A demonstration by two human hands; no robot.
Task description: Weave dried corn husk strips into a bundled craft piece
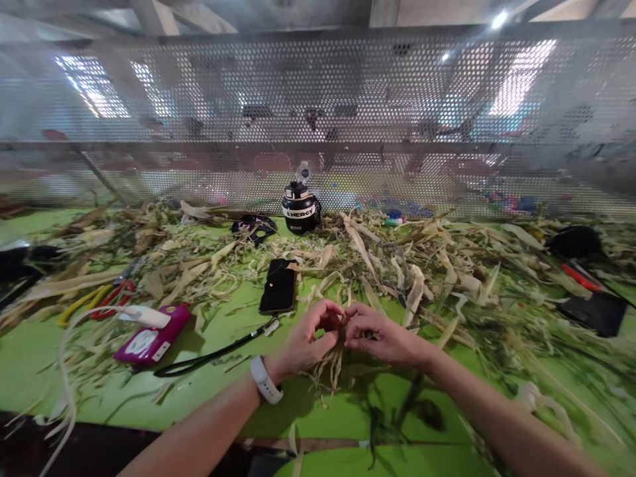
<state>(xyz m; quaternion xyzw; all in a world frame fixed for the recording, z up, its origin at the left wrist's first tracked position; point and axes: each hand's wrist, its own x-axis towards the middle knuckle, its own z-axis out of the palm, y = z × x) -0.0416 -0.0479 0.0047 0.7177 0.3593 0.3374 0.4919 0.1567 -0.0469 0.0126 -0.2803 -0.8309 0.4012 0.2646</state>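
My left hand [313, 336], with a white watch [266, 380] on its wrist, is closed in a pinch on a small bundle of dry husk strips [336, 368]. Fingertip to fingertip with it, my right hand [380, 336] pinches the top of the same bundle. Thin pale ends hang down between the hands above the green tabletop [368, 414]. What lies right between the fingertips is partly hidden. Just beyond my left hand a black phone [277, 289] lies flat, its black strap [218, 351] stretching to the left.
Loose husks [447, 265] cover much of the table. On the left are a magenta device [154, 339] with a white plug and cable, and red-handled [116, 297] and yellow-handled [84, 305] tools. A black bottle [299, 211] stands before a perforated metal screen [318, 86]. A dark object [596, 311] lies right.
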